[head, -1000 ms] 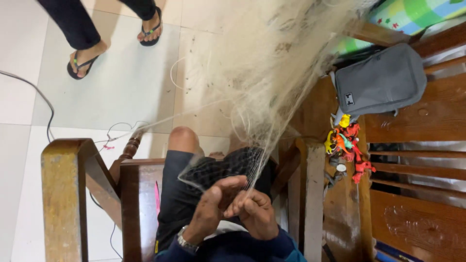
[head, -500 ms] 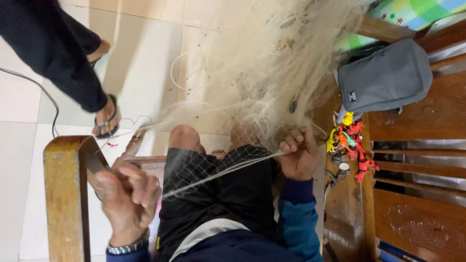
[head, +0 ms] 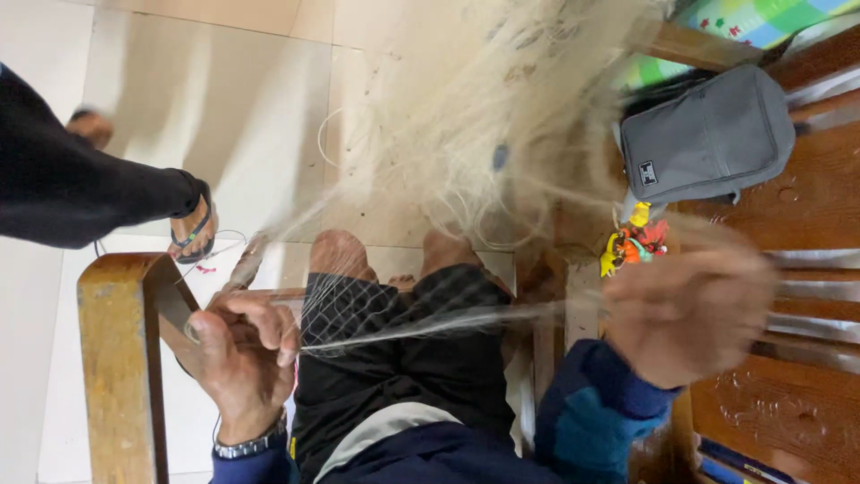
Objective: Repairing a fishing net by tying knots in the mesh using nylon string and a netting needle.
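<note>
Since half a second ago the right hand (head: 685,309) has swung out to the person's right and now shows only as a blur near the wooden bench (head: 806,206), while the left hand (head: 242,345) has stayed beside the wooden chair arm (head: 116,358); the passer-by's sandalled foot (head: 193,231) has also shifted on the tiled floor (head: 224,99). The left hand is clenched, pinching the taut strand of the fishing net (head: 466,143) between thumb and fingers. Whether the right hand is closed on the strand cannot be told through the blur, though the line runs straight to it across the lap. The pale net hangs in a loose heap over the knees and spills toward the floor, with a stretch of mesh lying on the dark shorts (head: 403,376). To do this pull well, the strand looks best kept level and evenly tight between both hands, so that the mesh neither bunches nor snags on the chair arm. The left pinch should hold firm as the anchor while the right draws smoothly rather than jerking. A grey pouch (head: 708,134) and a bunch of bright plastic trinkets (head: 634,244) sit on the bench, just beside the net's edge.
</note>
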